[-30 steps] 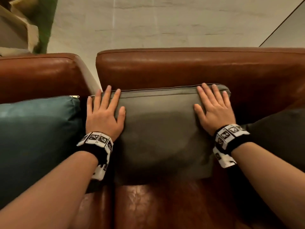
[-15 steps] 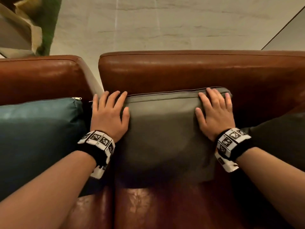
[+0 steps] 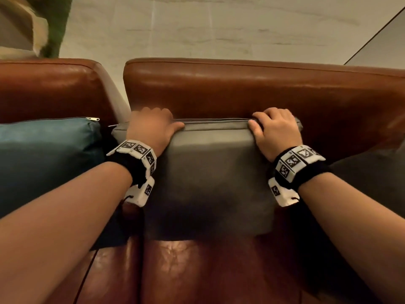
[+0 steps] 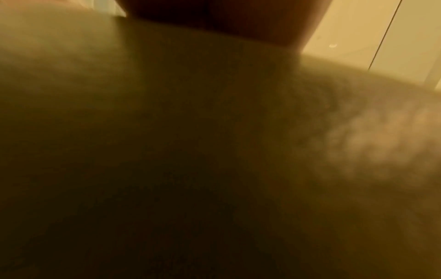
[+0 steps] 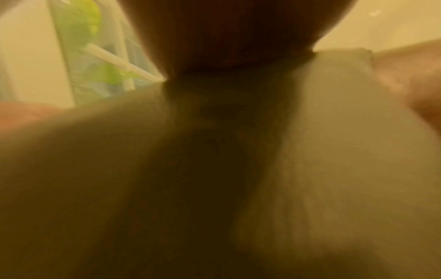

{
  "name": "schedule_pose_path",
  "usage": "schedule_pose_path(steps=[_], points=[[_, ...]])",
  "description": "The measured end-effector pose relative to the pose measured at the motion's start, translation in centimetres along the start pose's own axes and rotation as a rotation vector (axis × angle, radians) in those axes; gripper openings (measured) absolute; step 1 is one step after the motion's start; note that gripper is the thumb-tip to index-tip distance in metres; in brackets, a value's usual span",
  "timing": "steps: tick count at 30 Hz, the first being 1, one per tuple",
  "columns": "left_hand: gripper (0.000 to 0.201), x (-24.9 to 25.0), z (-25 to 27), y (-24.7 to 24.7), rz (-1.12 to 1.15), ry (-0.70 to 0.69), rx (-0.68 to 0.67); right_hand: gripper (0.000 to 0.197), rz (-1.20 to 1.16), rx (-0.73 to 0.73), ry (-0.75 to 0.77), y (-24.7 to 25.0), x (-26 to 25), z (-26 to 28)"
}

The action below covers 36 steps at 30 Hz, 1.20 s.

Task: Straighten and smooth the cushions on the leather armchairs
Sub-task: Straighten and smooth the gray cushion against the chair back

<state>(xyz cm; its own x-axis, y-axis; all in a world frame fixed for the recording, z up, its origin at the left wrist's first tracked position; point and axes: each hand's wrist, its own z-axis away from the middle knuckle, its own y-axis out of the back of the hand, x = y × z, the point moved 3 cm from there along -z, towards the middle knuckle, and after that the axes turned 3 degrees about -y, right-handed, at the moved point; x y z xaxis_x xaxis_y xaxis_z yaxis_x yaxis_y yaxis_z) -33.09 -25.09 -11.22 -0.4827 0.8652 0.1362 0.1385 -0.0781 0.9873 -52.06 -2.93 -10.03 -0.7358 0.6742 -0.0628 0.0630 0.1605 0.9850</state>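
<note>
A grey cushion (image 3: 210, 172) leans against the backrest of a brown leather armchair (image 3: 252, 88). My left hand (image 3: 151, 126) grips the cushion's top edge near its left corner, fingers curled over behind it, thumb along the seam. At the right corner my right hand (image 3: 276, 128) grips the same edge in the same way. Both wrist views are blurred and show only the cushion fabric (image 4: 190, 132) (image 5: 334, 151) close up under a dark palm.
A teal cushion (image 3: 43, 161) sits on the neighbouring leather armchair (image 3: 50, 84) to the left. A dark cushion (image 3: 372, 176) lies at the right edge. The brown seat (image 3: 197, 270) is in front, a pale wall (image 3: 219, 25) behind, and a narrow gap separates the chairs.
Both hands slid up from lying flat on the cushion's front to its top edge, and their fingers curled over it. The view moved closer to the chair.
</note>
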Motion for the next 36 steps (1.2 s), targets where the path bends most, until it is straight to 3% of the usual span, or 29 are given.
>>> schedule_pose_path(steps=[1, 3, 6, 8, 9, 11, 13, 14, 16, 18, 19, 24, 27, 29, 32, 34, 36], points=[[0.044, -0.2, 1.0, 0.5, 0.017, -0.024, 0.085, 0.048, -0.016, 0.057, 0.036, 0.4, -0.5, 1.3], [0.046, 0.2, 3.6, 1.1, 0.045, -0.163, 0.147, 0.044, -0.087, 0.133, 0.26, 0.2, -3.8, 6.4], [0.053, 0.9, 6.4, -0.5, -0.044, -0.349, -0.037, 0.047, -0.054, -0.073, 0.812, -4.6, -9.8, 16.0], [0.055, 0.5, 6.8, -1.8, -0.106, -0.281, -0.127, 0.055, 0.168, -0.208, 1.004, -7.8, -9.9, 18.6], [0.056, 0.1, 6.8, -2.1, -0.122, -0.218, -0.113, 0.058, 0.211, -0.204, 1.011, -8.2, -9.2, 17.7], [0.059, 0.2, 7.4, -1.9, -0.092, -0.029, -0.013, 0.058, 0.2, -0.098, 0.851, -6.9, -7.8, 13.4], [0.064, 2.4, 8.7, -1.6, -0.033, 0.094, 0.082, 0.059, 0.157, -0.024, 0.532, -4.4, -6.0, 8.7], [0.065, 4.7, 9.7, -2.0, 0.003, 0.05, 0.089, 0.06, 0.121, -0.02, 0.381, -3.5, -5.1, 7.0], [0.064, 9.8, 12.0, -3.8, 0.035, -0.209, 0.048, 0.062, 0.056, -0.032, 0.223, -2.9, -4.0, 5.0], [0.06, 11.4, 14.0, -5.9, -0.002, -0.38, -0.027, 0.063, 0.05, -0.063, 0.214, -3.2, -3.2, 4.8], [0.059, 10.3, 14.5, -7.0, -0.028, -0.365, -0.028, 0.064, 0.055, -0.058, 0.215, -3.3, -2.7, 5.0], [0.076, 0.8, 19.0, -10.6, 0.043, 0.141, -0.007, 0.065, 0.007, -0.005, 0.114, -3.1, -0.8, 5.4], [0.075, -0.2, 21.2, -10.5, 0.131, 0.286, 0.007, 0.065, -0.036, 0.037, -0.009, -2.3, -1.2, 6.6], [0.073, 2.0, 19.8, -9.0, 0.176, 0.214, 0.069, 0.063, -0.097, 0.078, 0.066, -2.5, -4.6, 9.2], [0.065, 4.9, 15.2, -6.6, 0.166, -0.013, 0.124, 0.056, -0.089, 0.029, 0.373, -4.8, -11.6, 13.5], [0.063, 4.3, 12.8, -6.4, 0.051, -0.095, 0.07, 0.054, -0.031, 0.01, 0.372, -6.1, -11.6, 13.5], [0.066, 2.0, 12.0, -6.5, -0.079, -0.123, 0.014, 0.056, -0.027, 0.011, 0.237, -6.8, -8.3, 12.5]])
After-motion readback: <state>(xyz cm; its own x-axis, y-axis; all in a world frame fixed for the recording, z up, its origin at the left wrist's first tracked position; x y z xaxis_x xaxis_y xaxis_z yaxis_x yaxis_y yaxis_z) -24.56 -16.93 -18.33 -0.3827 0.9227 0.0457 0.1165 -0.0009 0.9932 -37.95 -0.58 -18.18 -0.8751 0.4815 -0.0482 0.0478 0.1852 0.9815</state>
